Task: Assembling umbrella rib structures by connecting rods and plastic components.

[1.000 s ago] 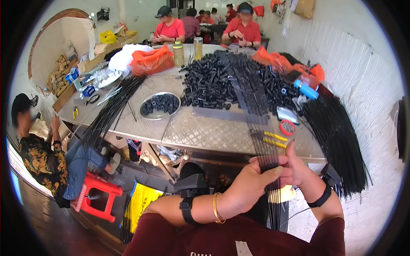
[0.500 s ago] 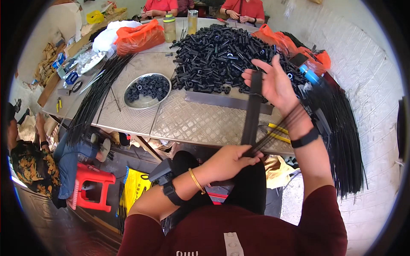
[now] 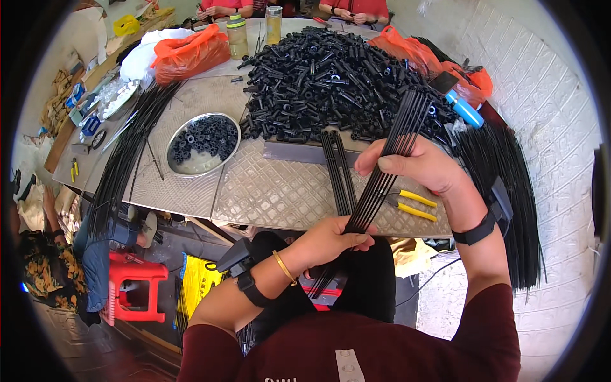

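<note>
The person wears a dark maroon short-sleeved shirt (image 3: 382, 356) with a small pale tag at the collar. The left wrist carries a thin gold bangle (image 3: 284, 267) and a black strap with a boxy black device (image 3: 245, 270). A similar black strap and device (image 3: 487, 216) circle the right wrist.

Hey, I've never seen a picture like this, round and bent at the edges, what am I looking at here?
It is one view from a wide fisheye camera worn on a person's head, looking down at their own bare hands; that lens bends the edges. The left hand and the right hand both grip a bundle of thin black rods. On the metal table lie a heap of black tube parts, a metal bowl of small black rings, yellow-handled pliers, and more rods.
</note>
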The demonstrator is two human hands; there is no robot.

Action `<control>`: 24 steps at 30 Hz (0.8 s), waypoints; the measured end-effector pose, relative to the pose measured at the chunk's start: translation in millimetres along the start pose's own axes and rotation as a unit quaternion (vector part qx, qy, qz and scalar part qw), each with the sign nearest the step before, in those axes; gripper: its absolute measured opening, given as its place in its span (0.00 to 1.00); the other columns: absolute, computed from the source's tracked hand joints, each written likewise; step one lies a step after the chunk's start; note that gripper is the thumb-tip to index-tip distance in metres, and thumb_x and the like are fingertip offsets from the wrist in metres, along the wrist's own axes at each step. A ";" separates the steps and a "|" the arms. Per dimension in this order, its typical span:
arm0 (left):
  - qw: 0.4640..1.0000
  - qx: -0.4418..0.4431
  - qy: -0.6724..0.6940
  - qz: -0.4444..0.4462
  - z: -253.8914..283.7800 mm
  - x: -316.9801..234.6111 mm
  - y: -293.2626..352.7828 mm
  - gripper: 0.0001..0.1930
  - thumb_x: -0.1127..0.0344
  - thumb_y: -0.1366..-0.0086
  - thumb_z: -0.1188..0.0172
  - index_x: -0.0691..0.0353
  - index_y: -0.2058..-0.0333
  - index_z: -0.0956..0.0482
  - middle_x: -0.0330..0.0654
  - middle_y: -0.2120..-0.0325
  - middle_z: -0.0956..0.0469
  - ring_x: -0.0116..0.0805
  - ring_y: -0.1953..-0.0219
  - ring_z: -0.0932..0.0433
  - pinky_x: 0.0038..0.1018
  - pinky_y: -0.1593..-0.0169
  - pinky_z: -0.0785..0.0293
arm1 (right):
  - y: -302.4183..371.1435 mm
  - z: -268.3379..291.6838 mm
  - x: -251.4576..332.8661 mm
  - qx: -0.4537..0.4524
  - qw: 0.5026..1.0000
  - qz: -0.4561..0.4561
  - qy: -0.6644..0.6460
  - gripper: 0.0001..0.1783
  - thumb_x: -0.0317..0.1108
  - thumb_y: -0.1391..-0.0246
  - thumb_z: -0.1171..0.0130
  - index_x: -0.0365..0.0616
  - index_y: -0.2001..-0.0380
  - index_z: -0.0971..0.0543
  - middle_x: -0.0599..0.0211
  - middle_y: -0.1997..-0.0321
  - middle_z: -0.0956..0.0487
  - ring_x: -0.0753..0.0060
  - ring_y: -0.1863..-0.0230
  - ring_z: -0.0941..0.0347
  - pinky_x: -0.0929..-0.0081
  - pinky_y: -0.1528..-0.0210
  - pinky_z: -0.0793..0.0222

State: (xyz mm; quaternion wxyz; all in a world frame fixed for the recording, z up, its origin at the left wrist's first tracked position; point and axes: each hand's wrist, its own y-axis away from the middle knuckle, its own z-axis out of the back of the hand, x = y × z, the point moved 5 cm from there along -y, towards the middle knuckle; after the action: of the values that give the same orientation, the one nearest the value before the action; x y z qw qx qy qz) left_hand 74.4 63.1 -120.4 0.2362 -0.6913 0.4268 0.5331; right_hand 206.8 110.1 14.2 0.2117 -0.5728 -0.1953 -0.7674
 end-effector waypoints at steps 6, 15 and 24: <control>1.000 -0.005 0.018 -0.012 -0.5 -7.2 5.1 0.16 0.73 0.36 0.46 0.67 0.49 0.30 0.44 0.59 0.23 0.30 0.57 0.23 0.24 0.51 0.27 | -1.1 -7.5 18.2 -0.012 0.998 0.042 0.049 0.12 0.36 0.44 0.43 0.40 0.62 0.20 0.72 0.63 0.20 0.81 0.59 0.27 0.78 0.54 0.32; 0.832 -0.191 -0.470 -0.223 14.0 -52.8 18.2 0.47 0.49 0.57 0.27 0.54 0.39 0.39 0.63 0.37 0.55 0.64 0.33 0.63 0.44 0.34 0.55 | 22.7 -27.7 45.3 -0.009 0.972 0.163 0.167 0.09 0.28 0.52 0.37 0.41 0.65 0.20 0.64 0.59 0.24 0.66 0.56 0.27 0.70 0.54 0.32; 0.675 -0.101 -0.690 -0.242 27.2 -24.0 11.1 0.31 0.54 0.47 0.42 0.61 0.45 0.32 0.60 0.38 0.46 0.60 0.35 0.50 0.46 0.34 0.52 | 42.8 -90.6 16.7 0.054 0.878 0.290 0.377 0.17 0.30 0.61 0.34 0.50 0.64 0.23 0.67 0.57 0.26 0.58 0.48 0.34 0.64 0.48 0.38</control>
State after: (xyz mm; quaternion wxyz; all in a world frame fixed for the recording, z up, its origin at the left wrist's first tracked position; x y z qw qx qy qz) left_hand 48.9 86.6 -105.2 0.5131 -0.2257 -0.0957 0.8226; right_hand 153.9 23.6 8.5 0.5133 -0.2586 0.0333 -0.8177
